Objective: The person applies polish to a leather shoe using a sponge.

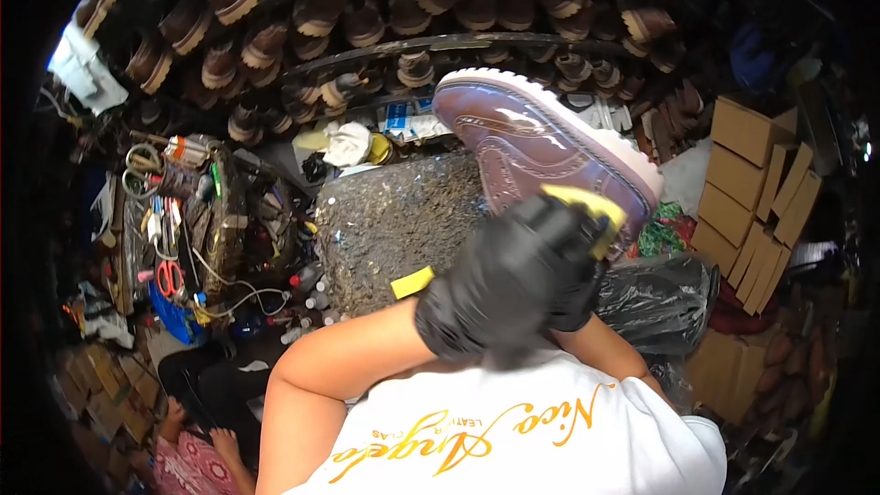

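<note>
A glossy brown brogue shoe (527,133) with a thick, pale ridged sole is held tilted, toe to the upper left and sole facing up and right. My left hand (504,275), in a black glove and blurred by motion, closes on a yellow sponge (591,206) against the shoe's side. Behind it, my right hand (573,301), gloved in black too, is at the ankle end of the shoe and seems to support it; its fingers are mostly hidden. Below the shoe stands a rough, stained work block (394,220), with a small yellow piece (412,282) near my left wrist.
Racks of shoes (367,18) line the back. Left is a cluttered stand with red-handled scissors (170,277) and cords. Small bottles (316,298) crowd beside the block. Right are cardboard boxes (738,160) and a black plastic bag (660,302). Another person (197,463) sits lower left.
</note>
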A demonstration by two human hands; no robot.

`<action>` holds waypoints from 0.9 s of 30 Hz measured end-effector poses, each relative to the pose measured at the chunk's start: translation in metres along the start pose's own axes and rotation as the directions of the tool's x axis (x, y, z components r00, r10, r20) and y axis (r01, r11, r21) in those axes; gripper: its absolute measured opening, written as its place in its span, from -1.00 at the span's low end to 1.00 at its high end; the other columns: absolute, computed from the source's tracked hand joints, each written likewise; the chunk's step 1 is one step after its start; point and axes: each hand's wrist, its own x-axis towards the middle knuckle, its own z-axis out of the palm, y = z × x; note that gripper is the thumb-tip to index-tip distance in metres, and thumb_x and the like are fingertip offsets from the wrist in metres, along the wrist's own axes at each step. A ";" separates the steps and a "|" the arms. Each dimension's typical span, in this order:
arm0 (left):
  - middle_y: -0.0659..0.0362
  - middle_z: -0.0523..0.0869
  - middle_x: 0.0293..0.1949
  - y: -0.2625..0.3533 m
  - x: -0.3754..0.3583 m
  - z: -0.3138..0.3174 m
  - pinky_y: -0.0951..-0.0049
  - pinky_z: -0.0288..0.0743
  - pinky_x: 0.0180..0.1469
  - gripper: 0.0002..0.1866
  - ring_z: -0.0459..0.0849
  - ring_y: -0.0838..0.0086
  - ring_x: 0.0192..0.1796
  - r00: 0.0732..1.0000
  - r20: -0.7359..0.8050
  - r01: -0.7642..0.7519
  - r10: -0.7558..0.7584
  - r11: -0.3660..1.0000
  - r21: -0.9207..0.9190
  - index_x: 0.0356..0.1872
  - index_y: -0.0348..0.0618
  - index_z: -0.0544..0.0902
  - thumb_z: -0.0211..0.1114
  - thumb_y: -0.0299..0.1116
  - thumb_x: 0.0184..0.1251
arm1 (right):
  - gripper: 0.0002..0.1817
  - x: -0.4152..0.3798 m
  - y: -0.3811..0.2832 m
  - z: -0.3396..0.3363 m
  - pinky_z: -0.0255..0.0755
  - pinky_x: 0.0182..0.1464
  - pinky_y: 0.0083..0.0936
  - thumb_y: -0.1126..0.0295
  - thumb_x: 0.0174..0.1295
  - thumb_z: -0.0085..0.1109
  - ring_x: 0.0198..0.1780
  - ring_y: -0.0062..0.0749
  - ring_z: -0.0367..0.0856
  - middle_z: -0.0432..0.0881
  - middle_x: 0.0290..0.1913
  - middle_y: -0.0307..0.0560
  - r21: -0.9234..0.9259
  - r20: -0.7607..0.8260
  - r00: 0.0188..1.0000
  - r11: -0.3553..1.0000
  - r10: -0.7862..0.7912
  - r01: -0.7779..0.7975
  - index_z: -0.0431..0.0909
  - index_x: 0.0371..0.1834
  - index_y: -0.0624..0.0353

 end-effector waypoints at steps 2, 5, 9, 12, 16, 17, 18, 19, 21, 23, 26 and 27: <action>0.06 0.73 -0.15 0.002 0.005 -0.004 0.29 0.63 -0.12 -0.65 0.71 0.20 -0.12 0.976 -0.026 0.215 -0.216 0.976 -0.026 0.06 -0.12 0.75 0.40 -0.53 0.23 | -0.41 -0.002 -0.005 -0.003 0.16 0.54 -0.22 0.12 0.53 -0.10 0.44 -0.16 0.37 0.40 0.44 0.08 0.009 0.005 0.999 0.999 0.038 -0.039 0.23 0.52 0.19; -0.03 0.72 -0.17 -0.081 -0.002 -0.026 0.32 0.60 -0.09 -0.62 0.72 0.17 -0.09 0.973 -0.225 0.023 0.041 0.961 0.277 0.05 -0.18 0.74 0.31 -0.68 0.20 | -0.41 0.020 -0.014 -0.006 0.16 0.54 -0.22 0.12 0.53 -0.10 0.44 -0.16 0.37 0.40 0.44 0.08 0.014 0.018 0.998 0.998 0.057 -0.057 0.23 0.52 0.19; -0.05 0.70 -0.13 -0.049 0.001 -0.041 0.22 0.58 -0.13 -0.46 0.67 0.14 -0.16 0.940 -0.338 0.053 0.044 0.960 0.274 0.10 -0.23 0.72 0.24 -0.78 0.01 | -0.41 0.013 -0.026 -0.011 0.16 0.54 -0.22 0.12 0.54 -0.10 0.44 -0.16 0.37 0.40 0.44 0.08 0.018 0.001 0.997 0.997 0.075 -0.075 0.24 0.52 0.20; -0.04 0.69 -0.07 -0.044 -0.008 -0.033 0.20 0.59 -0.06 -0.40 0.67 0.13 -0.08 0.973 -0.167 -0.109 0.159 0.957 0.270 0.15 -0.17 0.71 0.21 -0.79 -0.01 | -0.41 -0.013 -0.036 -0.013 0.16 0.54 -0.21 0.12 0.54 -0.10 0.44 -0.16 0.37 0.40 0.44 0.08 0.019 0.002 0.994 0.994 0.109 -0.109 0.24 0.51 0.20; -0.04 0.68 -0.17 -0.076 -0.019 -0.040 0.22 0.56 -0.09 -0.50 0.64 0.09 -0.10 0.915 -0.397 0.206 -0.070 0.928 0.309 0.15 -0.23 0.67 0.23 -0.71 0.11 | -0.41 -0.002 -0.045 -0.016 0.15 0.54 -0.21 0.11 0.54 -0.11 0.44 -0.16 0.36 0.40 0.44 0.08 0.013 0.015 0.992 0.992 0.122 -0.123 0.24 0.51 0.20; -0.04 0.67 -0.13 -0.064 -0.014 -0.043 0.30 0.58 -0.12 -0.46 0.64 0.16 -0.15 0.905 -0.421 0.191 -0.060 0.941 0.278 0.17 -0.24 0.67 0.23 -0.73 0.08 | -0.41 0.004 -0.043 -0.017 0.15 0.54 -0.21 0.11 0.54 -0.11 0.44 -0.16 0.36 0.40 0.44 0.08 0.014 0.003 0.991 0.991 0.135 -0.135 0.24 0.51 0.20; -0.04 0.66 -0.08 -0.054 -0.010 -0.040 0.38 0.59 -0.15 -0.43 0.64 0.23 -0.20 0.893 -0.447 0.178 -0.051 0.952 0.248 0.19 -0.25 0.66 0.24 -0.76 0.05 | -0.41 -0.004 -0.042 -0.018 0.15 0.54 -0.21 0.11 0.54 -0.11 0.44 -0.16 0.36 0.40 0.44 0.08 0.015 -0.009 0.989 0.989 0.150 -0.150 0.25 0.51 0.20; -0.05 0.65 -0.08 -0.046 -0.008 -0.031 0.37 0.58 -0.16 -0.42 0.62 0.21 -0.21 0.877 -0.480 0.108 0.001 0.974 0.198 0.21 -0.25 0.65 0.24 -0.74 0.07 | -0.41 -0.006 -0.045 -0.019 0.15 0.54 -0.21 0.11 0.54 -0.11 0.44 -0.16 0.36 0.40 0.44 0.08 0.016 -0.011 0.987 0.987 0.163 -0.163 0.25 0.51 0.20; -0.11 0.65 -0.07 -0.047 -0.012 -0.017 0.24 0.61 -0.16 -0.46 0.67 0.14 -0.17 0.932 -0.363 0.083 0.013 0.966 0.247 0.18 -0.26 0.66 0.25 -0.71 0.08 | -0.42 0.135 -0.058 -0.026 0.15 0.54 -0.21 0.11 0.54 -0.11 0.44 -0.16 0.36 0.40 0.43 0.08 0.014 -0.013 0.985 0.985 0.174 -0.174 0.25 0.51 0.20; -0.14 0.67 -0.12 -0.047 -0.042 0.000 0.16 0.63 -0.15 -0.50 0.70 0.09 -0.17 0.955 -0.258 0.194 -0.146 0.966 0.172 0.14 -0.25 0.69 0.25 -0.70 0.09 | -0.42 -0.002 -0.050 -0.018 0.15 0.55 -0.21 0.11 0.54 -0.11 0.44 -0.16 0.36 0.40 0.43 0.08 0.002 -0.004 0.985 0.985 0.173 -0.173 0.25 0.51 0.20; -0.13 0.70 -0.19 -0.046 -0.065 -0.015 0.21 0.64 -0.16 -0.54 0.73 0.08 -0.22 0.951 -0.209 0.261 -0.228 0.954 0.148 0.10 -0.23 0.72 0.23 -0.71 0.12 | -0.42 -0.017 -0.052 -0.021 0.15 0.55 -0.21 0.11 0.54 -0.11 0.44 -0.16 0.36 0.40 0.43 0.08 -0.001 -0.007 0.989 0.989 0.146 -0.146 0.25 0.51 0.20; -0.13 0.68 -0.15 -0.046 -0.065 -0.020 0.21 0.62 -0.13 -0.54 0.71 0.07 -0.18 0.933 -0.270 0.285 -0.237 0.946 0.156 0.11 -0.23 0.70 0.25 -0.66 0.13 | -0.42 -0.025 -0.054 -0.020 0.15 0.55 -0.21 0.11 0.54 -0.11 0.44 -0.16 0.36 0.40 0.43 0.08 -0.002 -0.023 0.988 0.988 0.152 -0.152 0.25 0.51 0.20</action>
